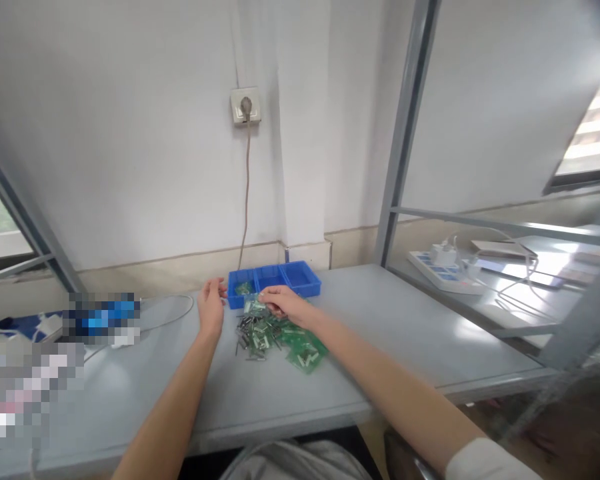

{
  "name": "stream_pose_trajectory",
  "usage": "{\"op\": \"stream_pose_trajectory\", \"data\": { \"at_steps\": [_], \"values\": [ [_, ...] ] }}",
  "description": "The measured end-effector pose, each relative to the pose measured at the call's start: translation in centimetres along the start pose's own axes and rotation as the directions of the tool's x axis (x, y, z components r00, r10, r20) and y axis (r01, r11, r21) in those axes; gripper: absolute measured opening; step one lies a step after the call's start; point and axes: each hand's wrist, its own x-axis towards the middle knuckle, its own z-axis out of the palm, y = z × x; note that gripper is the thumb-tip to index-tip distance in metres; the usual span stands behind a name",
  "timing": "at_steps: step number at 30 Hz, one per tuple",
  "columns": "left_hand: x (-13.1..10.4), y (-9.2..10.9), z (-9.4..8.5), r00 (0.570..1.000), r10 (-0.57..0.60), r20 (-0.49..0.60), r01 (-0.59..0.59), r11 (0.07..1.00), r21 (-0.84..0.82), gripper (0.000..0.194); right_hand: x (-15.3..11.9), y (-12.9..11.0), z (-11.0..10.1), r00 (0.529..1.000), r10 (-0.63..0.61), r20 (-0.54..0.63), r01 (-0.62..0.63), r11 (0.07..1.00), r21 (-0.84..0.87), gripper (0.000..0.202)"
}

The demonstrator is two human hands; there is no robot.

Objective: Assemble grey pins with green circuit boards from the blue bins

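A blue three-compartment tray (316, 288) stands at the back of the grey table. Small greenish bagged parts (243, 288) lie in its left compartment. My left hand (211, 308) is beside the tray's left end, fingers loosely curved and apart, holding nothing that I can see. In front of the tray, my right hand (284, 303) pinches a small clear plastic bag (254, 306) of pale pieces. Below it is a loose pile of small metal parts (259, 335). Green plastic bags (307, 352) with similar pieces spread to the right of the pile, partly under my right wrist.
A cable hangs from a wall socket (246, 107) behind the tray. To the left are a thin white cable (183, 297) and blurred-out items. A metal frame post (405, 127) rises at the right, with a power strip (447, 273) on the surface beyond.
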Motion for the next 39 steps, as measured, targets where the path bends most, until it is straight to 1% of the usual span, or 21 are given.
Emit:
{"op": "stream_pose_trajectory", "data": {
  "at_steps": [3, 5, 6, 8, 9, 11, 12, 13, 14, 15, 18, 20, 21, 27, 33, 36, 39],
  "values": [
    [0.5, -0.4, -0.4, 0.995, -0.008, -0.099, 0.011, 1.000, 0.027, 0.044, 0.2, -0.1, 0.1, 0.996, 0.054, -0.074, -0.046, 0.993, 0.108, 0.032],
    [0.8, -0.9, -0.6, 0.993, -0.016, -0.119, 0.026, 0.996, 0.085, 0.042, 0.3, -0.1, 0.2, 0.991, 0.069, -0.115, -0.055, 0.991, 0.119, 0.038],
    [0.9, -1.1, -0.7, 0.993, -0.021, -0.118, 0.035, 0.992, 0.123, 0.040, 0.3, 0.0, 0.2, 0.990, 0.063, -0.130, -0.051, 0.994, 0.095, 0.037],
    [1.2, -1.7, -0.8, 0.996, -0.020, -0.088, 0.038, 0.976, 0.213, 0.034, 0.4, 0.1, 0.1, 0.987, 0.025, -0.157, -0.025, 1.000, 0.004, 0.033],
    [1.4, -2.1, -0.8, 0.998, -0.010, -0.055, 0.024, 0.964, 0.266, 0.032, 0.5, 0.1, 0.0, 0.986, -0.007, -0.169, -0.003, 0.998, -0.064, 0.030],
    [1.8, -2.8, -0.9, 0.999, 0.025, 0.042, -0.040, 0.920, 0.390, 0.029, 0.5, 0.2, -0.3, 0.974, -0.127, -0.187, 0.075, 0.962, -0.264, 0.024],
    [1.9, -3.1, -0.9, 0.994, 0.049, 0.099, -0.090, 0.885, 0.457, 0.029, 0.5, 0.3, -0.5, 0.962, -0.208, -0.175, 0.127, 0.913, -0.388, 0.022],
    [2.0, -3.5, -0.8, 0.985, 0.072, 0.157, -0.144, 0.842, 0.521, 0.030, 0.4, 0.3, -0.7, 0.948, -0.283, -0.146, 0.173, 0.842, -0.511, 0.020],
    [2.0, -3.8, -0.8, 0.973, 0.092, 0.210, -0.199, 0.796, 0.572, 0.031, 0.3, 0.3, -0.8, 0.936, -0.337, -0.101, 0.207, 0.760, -0.617, 0.019],
    [2.0, -4.1, -0.8, 0.961, 0.104, 0.256, -0.244, 0.752, 0.612, 0.033, 0.2, 0.3, -1.0, 0.931, -0.362, -0.045, 0.229, 0.678, -0.698, 0.020],
    [1.7, -4.7, -0.8, 0.934, 0.096, 0.344, -0.317, 0.666, 0.675, 0.035, -0.2, 0.5, -1.1, 0.941, -0.326, 0.087, 0.247, 0.491, -0.836, 0.024],
    [1.5, -4.9, -0.8, 0.927, 0.080, 0.367, -0.330, 0.640, 0.694, 0.037, -0.3, 0.7, -1.0, 0.945, -0.299, 0.131, 0.250, 0.402, -0.881, 0.025],
    [1.4, -5.0, -0.8, 0.926, 0.073, 0.371, -0.331, 0.632, 0.700, 0.037, -0.4, 0.7, -0.9, 0.946, -0.291, 0.141, 0.248, 0.375, -0.893, 0.025],
    [1.2, -5.0, -0.8, 0.930, 0.057, 0.362, -0.314, 0.634, 0.706, 0.037, -0.4, 1.2, -0.2, 0.959, -0.257, 0.116, 0.200, 0.330, -0.922, 0.023],
    [1.0, -5.1, -0.7, 0.942, 0.063, 0.328, -0.282, 0.675, 0.682, 0.034, -0.4, 1.4, 0.3, 0.966, -0.241, 0.094, 0.168, 0.307, -0.937, 0.020],
    [0.7, -4.9, -0.5, 0.943, 0.058, 0.326, -0.272, 0.698, 0.663, 0.040, -0.5, 0.8, 0.1, 0.963, -0.254, 0.092, 0.174, 0.321, -0.931, 0.021],
    [0.4, -4.4, -0.3, 0.954, 0.084, 0.289, -0.269, 0.670, 0.692, 0.049, -0.8, -0.1, -0.8, 0.964, -0.242, 0.106, 0.186, 0.337, -0.923, 0.022]
  ]
}}
